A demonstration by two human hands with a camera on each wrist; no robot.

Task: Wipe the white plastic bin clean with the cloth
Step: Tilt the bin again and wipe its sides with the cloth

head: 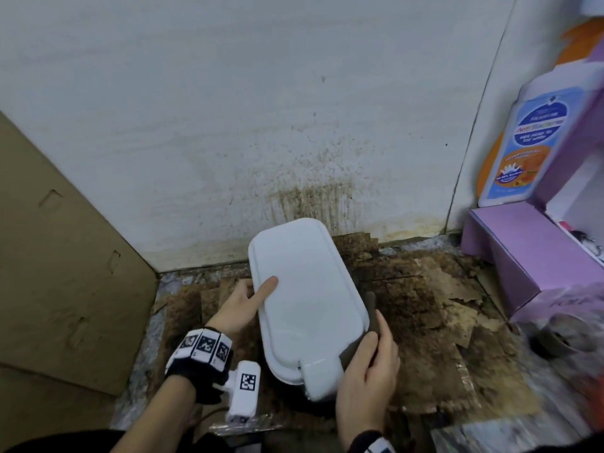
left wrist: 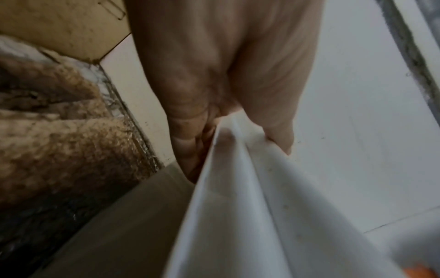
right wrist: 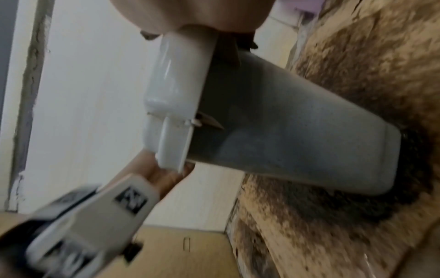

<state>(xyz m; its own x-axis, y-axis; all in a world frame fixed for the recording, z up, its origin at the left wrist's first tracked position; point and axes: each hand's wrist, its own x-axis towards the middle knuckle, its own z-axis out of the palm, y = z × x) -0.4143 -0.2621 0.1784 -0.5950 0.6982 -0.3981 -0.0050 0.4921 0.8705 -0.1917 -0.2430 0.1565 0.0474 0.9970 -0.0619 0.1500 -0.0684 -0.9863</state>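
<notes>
Nearest the wearer, at about 5 o'clock in the head view, the right hand [head: 366,380] is clamped on the near end of the white plastic bin [head: 307,302]. Its thumb lies along the bin's right flank and its fingers curl round a dark grey cloth [head: 371,308] pressed against that side. In my judgement this grip works the cloth along the flank while also steadying the near end by the lid tab [head: 322,377].

At about 9 o'clock of the bin, the left hand [head: 243,304] pinches the lid's edge. The thumb rests on top and the fingers are tucked beneath the rim; the left wrist view confirms the rim is nipped between them. This appears to brace the bin against the wiping pressure.

The bin stands at frame centre on stained, torn cardboard [head: 425,308], its long axis running from 6 towards 11 o'clock. The lid is closed, white and visibly clean on top. The right wrist view shows the body below grey and tapering towards its base, with a dull, speckled look; the blur prevents telling dirt from shadow.

Beyond, at 12 o'clock, the wall [head: 261,109] carries brown spatter directly behind the bin.
</notes>
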